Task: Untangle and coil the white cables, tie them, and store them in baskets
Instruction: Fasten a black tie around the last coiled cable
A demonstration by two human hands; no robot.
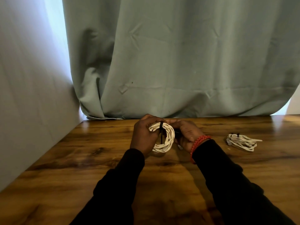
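Observation:
A coiled white cable (168, 140) is held upright above the wooden table (81, 159), near its far edge. My left hand (142, 135) grips the coil's left side. A black tie (161, 133) wraps over the top of the coil, and its tail hangs down across the loops. My right hand (186, 133) holds the coil's right side, with its fingers curled at the top by the tie. A second coiled white cable (241, 142) with black ties lies on the table to the right, apart from both hands.
A grey-green curtain (178, 62) hangs behind the table's far edge. A pale wall (29, 95) runs along the left side. No basket is in view. A red beaded bracelet (198, 141) is on my right wrist.

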